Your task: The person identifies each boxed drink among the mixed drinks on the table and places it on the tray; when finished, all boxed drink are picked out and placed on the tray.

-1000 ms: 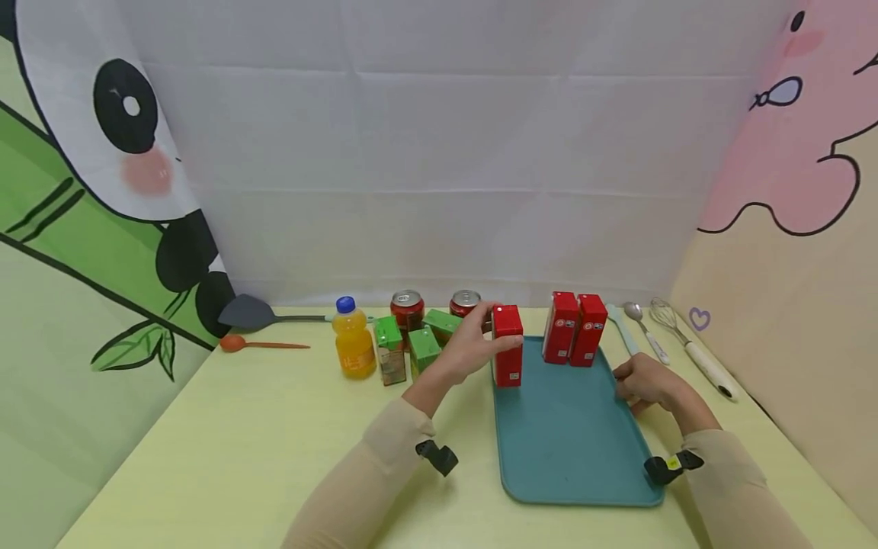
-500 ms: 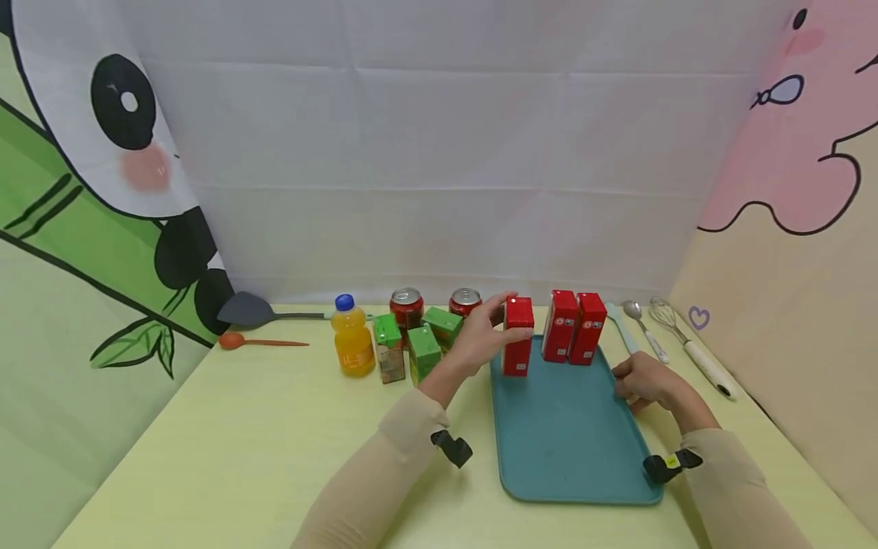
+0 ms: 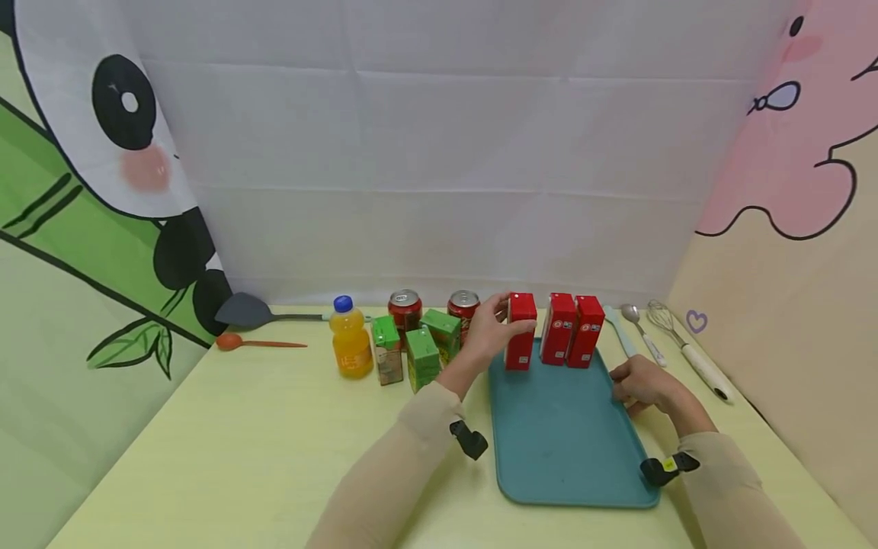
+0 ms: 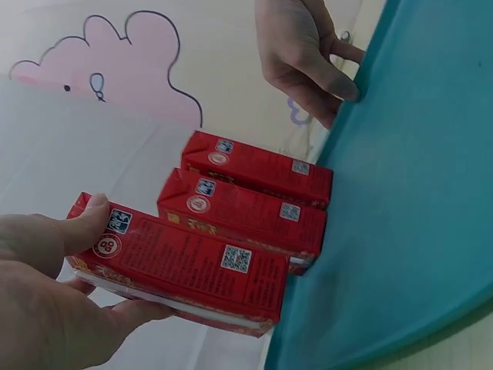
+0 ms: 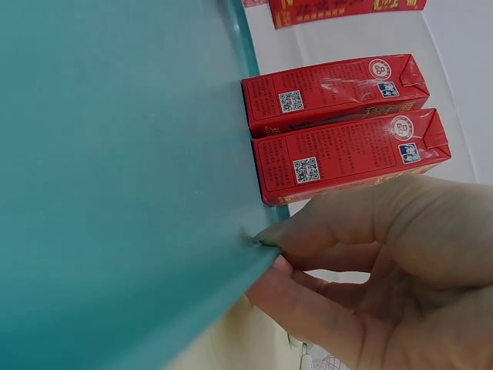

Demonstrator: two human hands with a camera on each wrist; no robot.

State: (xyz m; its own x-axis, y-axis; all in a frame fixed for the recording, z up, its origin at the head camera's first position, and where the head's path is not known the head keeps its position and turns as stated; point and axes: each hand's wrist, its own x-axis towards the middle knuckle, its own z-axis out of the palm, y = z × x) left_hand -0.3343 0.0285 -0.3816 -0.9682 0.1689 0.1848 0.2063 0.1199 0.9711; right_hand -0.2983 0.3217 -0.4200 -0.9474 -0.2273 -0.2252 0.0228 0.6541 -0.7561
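Observation:
My left hand [image 3: 488,332] grips a red drink carton [image 3: 520,332] upright at the far left corner of the teal tray [image 3: 569,435]. In the left wrist view the thumb lies on the printed face of that carton [image 4: 185,262] and fingers bend round its side. Whether its base touches the tray, I cannot tell. Two more red cartons [image 3: 559,329] [image 3: 586,332] stand side by side at the tray's far end. My right hand [image 3: 648,383] pinches the tray's right rim, thumb on top and fingers below, as the right wrist view shows.
Left of the tray are green drink cartons [image 3: 422,354], two cola cans [image 3: 405,309], and an orange juice bottle [image 3: 352,343]. A dark spatula [image 3: 247,310] and an orange spoon [image 3: 236,342] lie at far left. Right of the tray lie a whisk [image 3: 700,362] and a metal spoon [image 3: 645,332].
My left hand has carried the red carton to the right and toward the far end, closer to the two standing cartons. The right hand keeps its hold on the tray rim.

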